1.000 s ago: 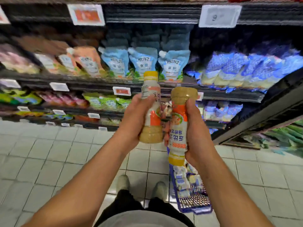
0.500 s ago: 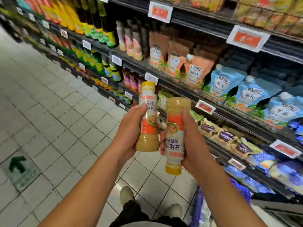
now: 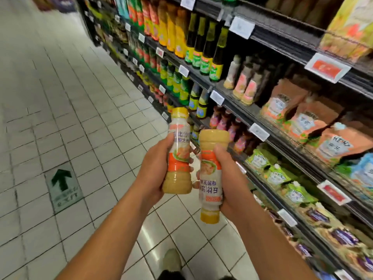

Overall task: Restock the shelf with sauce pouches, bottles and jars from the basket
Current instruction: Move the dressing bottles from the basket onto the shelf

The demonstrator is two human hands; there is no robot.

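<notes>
My left hand (image 3: 154, 168) grips an upright dressing bottle (image 3: 178, 152) with a yellow cap on top and an orange band. My right hand (image 3: 230, 174) grips a second bottle of the same kind (image 3: 211, 176), held upside down with its yellow cap pointing at the floor. The two bottles are side by side in front of me, nearly touching. On the shelf (image 3: 238, 102) to the right stand similar pale bottles with pink labels (image 3: 245, 83). The basket is out of view.
Shelving runs along the right side with dark sauce bottles (image 3: 203, 45), orange Heinz pouches (image 3: 302, 122), green pouches (image 3: 278, 174) and price tags (image 3: 259, 131). White tiled floor with a green arrow sticker (image 3: 62, 182) stretches to the left. My shoe (image 3: 171, 261) shows below.
The view has swung left along the aisle, bringing the bottle shelves into sight and the basket out of it. Both hands keep their bottles in the same grip.
</notes>
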